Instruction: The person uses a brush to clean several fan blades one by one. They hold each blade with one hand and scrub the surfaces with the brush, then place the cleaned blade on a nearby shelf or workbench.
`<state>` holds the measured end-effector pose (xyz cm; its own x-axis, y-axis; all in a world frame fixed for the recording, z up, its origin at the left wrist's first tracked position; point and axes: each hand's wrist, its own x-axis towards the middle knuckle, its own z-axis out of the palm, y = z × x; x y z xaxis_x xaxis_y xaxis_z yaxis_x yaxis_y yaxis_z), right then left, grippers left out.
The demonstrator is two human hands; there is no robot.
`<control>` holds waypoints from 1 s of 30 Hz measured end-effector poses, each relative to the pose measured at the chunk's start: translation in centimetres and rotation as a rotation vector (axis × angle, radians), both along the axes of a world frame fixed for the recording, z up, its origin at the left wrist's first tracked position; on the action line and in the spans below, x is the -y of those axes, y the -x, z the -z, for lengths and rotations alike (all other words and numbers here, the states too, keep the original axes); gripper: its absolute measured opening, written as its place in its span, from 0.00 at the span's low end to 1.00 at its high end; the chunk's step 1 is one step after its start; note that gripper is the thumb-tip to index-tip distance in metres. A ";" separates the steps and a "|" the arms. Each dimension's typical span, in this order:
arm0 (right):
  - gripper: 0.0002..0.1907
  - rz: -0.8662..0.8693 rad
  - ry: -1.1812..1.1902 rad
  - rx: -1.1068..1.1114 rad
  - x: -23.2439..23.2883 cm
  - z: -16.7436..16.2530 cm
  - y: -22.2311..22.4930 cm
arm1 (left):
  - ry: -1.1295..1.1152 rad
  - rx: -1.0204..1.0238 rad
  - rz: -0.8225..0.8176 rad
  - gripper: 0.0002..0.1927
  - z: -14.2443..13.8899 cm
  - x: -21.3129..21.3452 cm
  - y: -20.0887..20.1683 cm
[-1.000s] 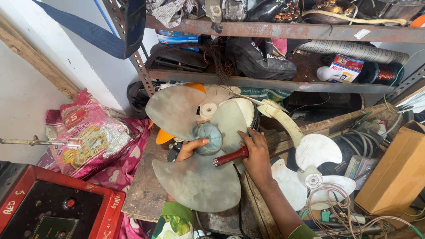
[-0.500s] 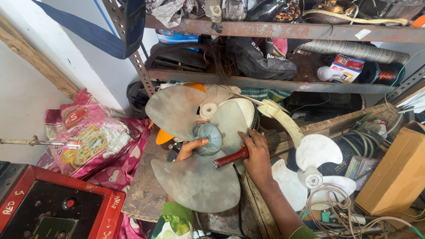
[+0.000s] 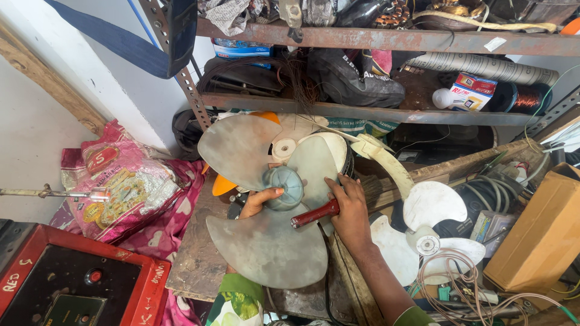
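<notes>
You are working in soft, even daylight with no hard shadows; the white plaster wall (image 3: 36, 130) on your left reads brightest. Depth behind the rusty metal shelf rack (image 3: 386, 40) falls into dim shade, where items lose detail. The translucent grey plastic fan blade (image 3: 266, 244) shows a dull sheen, not glare. Focus is sharp at centre. The wide lens bends the rack's upright and stretches things near the corners.

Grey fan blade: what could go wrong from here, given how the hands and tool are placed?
The left hand steadies the grey fan blade right at its hub, so the red-handled tool in the right hand might slip into fingers. The blade partly overhangs the cluttered wooden bench and could tip off.
</notes>
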<state>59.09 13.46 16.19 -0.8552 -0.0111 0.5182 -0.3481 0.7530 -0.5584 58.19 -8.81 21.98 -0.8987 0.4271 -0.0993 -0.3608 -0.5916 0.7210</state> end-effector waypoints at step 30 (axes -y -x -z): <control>0.32 -0.380 0.107 -0.109 -1.6 -12.5 -5.2 | -0.100 -0.070 -0.299 0.34 -1.1 -1.1 3.4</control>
